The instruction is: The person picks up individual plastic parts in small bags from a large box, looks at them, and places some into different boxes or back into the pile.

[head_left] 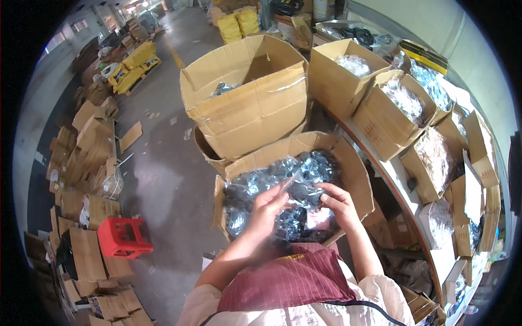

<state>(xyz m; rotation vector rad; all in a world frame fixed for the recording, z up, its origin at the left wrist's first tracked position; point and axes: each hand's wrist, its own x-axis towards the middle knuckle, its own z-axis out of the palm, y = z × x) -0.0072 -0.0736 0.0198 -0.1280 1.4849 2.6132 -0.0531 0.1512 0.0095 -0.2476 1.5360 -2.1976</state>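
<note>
Between my two hands is a small clear plastic bag [305,193] with dark contents that I cannot make out. My left hand [270,205] pinches the bag's left edge between thumb and fingers. On its right side my right hand [338,202] grips it, with the thumb in front. Right below is an open cardboard box [356,187] filled with many similar bags of dark items [247,182]. A pinkish-white piece [319,219] lies among those bags, below my right hand.
Beyond the filled box stands a taller open carton [244,122] with a few bags inside. Along the right, a curved-looking bench [391,174] carries several cartons [389,111] of bagged goods. A red plastic stool [124,238] and flattened cardboard [87,255] are at left.
</note>
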